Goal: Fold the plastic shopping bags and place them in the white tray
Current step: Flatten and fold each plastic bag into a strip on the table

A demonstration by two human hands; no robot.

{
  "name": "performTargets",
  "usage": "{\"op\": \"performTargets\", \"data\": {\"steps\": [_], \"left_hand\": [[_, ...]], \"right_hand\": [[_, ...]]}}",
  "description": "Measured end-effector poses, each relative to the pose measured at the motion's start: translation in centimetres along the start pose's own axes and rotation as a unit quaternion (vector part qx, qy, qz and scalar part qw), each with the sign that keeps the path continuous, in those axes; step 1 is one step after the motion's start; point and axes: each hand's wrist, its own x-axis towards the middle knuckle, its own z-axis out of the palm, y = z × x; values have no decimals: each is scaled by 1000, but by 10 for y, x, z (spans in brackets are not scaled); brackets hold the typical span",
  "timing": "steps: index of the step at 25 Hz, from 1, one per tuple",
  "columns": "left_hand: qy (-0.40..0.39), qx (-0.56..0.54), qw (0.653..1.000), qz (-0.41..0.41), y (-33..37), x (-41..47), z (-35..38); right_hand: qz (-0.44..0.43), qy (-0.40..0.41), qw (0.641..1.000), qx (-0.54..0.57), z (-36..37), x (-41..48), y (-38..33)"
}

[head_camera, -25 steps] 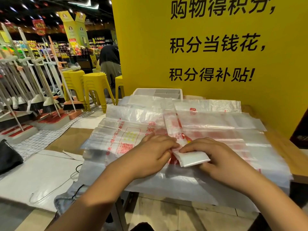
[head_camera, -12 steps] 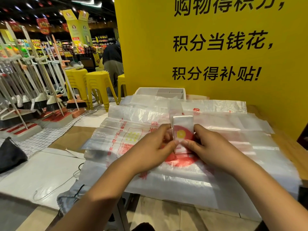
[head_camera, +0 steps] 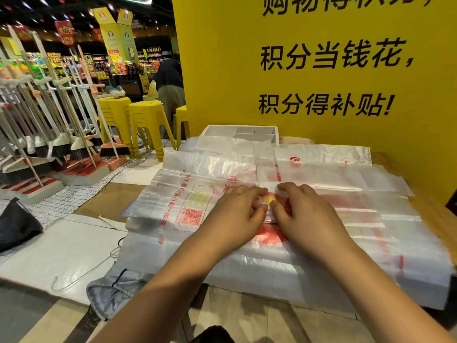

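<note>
Two hands meet at the middle of the pile of flat plastic shopping bags (head_camera: 346, 219), and they are close together for a reason: the left hand (head_camera: 237, 214) and the right hand (head_camera: 304, 214) each pinch one side of the folded bag (head_camera: 269, 201), a small packet showing a yellow dot on red print, so that neither edge can spring open while the next crease is pressed. The packet rests on top of the pile, which serves as a flat working bed across the wooden table (head_camera: 435, 219). A narrow band of plastic running away from the packet toward the back looks like the unfolded remainder of the same bag, though I cannot be sure where it ends. Both wrists are low and the forearms come in from the near edge, converging in a V; the fingers of each hand curl over the far side of the packet while the thumbs close on the near side, tips almost touching each other. The white tray (head_camera: 217, 131), divided into compartments, stands at the far edge of the pile against the yellow board (head_camera: 222, 70), well apart from the hands, placed where a finished packet can be reached forward and dropped in. I judge the folding unfinished and the placing not yet begun.
</note>
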Motion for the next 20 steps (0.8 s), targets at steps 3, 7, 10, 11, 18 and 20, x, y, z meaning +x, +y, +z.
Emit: {"op": "performTargets", "data": {"steps": [3, 7, 10, 11, 18, 20], "left_hand": [[-11, 23, 1000, 7, -5, 1, 4], [-58, 65, 996, 36, -6, 9, -2], [-114, 89, 989, 40, -8, 15, -11], [-129, 87, 987, 36, -9, 16, -13], [-196, 109, 974, 36, -12, 20, -22], [-206, 112, 971, 32, -10, 24, -22]], "right_hand": [[3, 0, 1000, -16, 6, 0, 0], [-49, -27, 995, -81, 1, 8, 8], [-115, -87, 986, -88, -6, 19, 18], [-126, -109, 983, -78, -9, 22, 22], [-120, -277, 953, -25, -25, 37, 58], [-110, -287, 952, -12, -22, 40, 58]]}}
